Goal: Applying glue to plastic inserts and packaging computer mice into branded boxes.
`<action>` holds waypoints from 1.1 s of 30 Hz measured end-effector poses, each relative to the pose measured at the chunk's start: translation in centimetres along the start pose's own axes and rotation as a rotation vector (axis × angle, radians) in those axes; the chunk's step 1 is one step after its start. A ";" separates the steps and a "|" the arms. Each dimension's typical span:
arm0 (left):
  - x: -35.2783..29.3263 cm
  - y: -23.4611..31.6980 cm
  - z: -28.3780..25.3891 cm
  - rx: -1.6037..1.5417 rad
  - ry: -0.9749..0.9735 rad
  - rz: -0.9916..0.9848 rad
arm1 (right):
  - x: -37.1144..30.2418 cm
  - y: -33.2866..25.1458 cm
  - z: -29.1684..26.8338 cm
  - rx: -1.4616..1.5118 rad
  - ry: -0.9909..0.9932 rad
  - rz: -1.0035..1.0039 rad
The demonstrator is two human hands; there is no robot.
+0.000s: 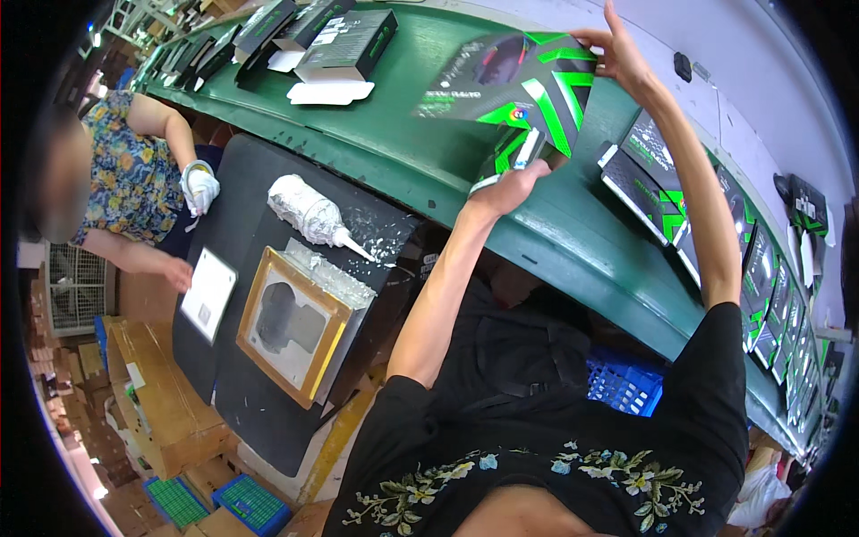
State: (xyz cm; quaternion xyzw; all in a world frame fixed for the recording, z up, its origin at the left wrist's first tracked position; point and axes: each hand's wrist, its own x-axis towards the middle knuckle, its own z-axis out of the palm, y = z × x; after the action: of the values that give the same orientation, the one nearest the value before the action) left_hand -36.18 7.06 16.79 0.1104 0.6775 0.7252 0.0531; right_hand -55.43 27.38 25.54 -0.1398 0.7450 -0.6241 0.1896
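A black and green printed carton (501, 72) is held up over the green conveyor belt, partly smeared by motion. My left hand (519, 188) is closed on its lower part, where a folded green and black section sticks out. At the carton's upper right corner, my right hand (617, 61) grips the edge, with one finger pointing up. Both arms reach forward over the belt. Flattened cartons (640, 179) of the same print lie in an overlapping row to the right, below my right forearm.
Several black boxes (344, 49), some with open flaps, stand on the belt (429, 170) at far left. On a black side table (268, 430) lie a white-smeared bottle (304, 210) and a wooden frame (295, 327). A gloved co-worker (134, 170) touches a white card (208, 294).
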 end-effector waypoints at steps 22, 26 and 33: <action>4.6 -4.3 0.8 1.326 -0.066 0.457 | -3.1 7.5 -0.3 -0.058 0.132 -0.099; 4.3 -4.8 0.5 1.526 0.091 0.504 | -2.4 5.0 6.6 -0.992 0.234 -0.510; 2.8 -8.9 2.8 2.055 0.509 0.248 | -4.7 7.1 16.4 -1.331 -0.052 -0.439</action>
State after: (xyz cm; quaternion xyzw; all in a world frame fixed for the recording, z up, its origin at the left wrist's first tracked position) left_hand -38.92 11.05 8.37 0.0157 0.9396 -0.1924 -0.2827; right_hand -43.56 16.40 16.67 -0.3884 0.9185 -0.0558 -0.0490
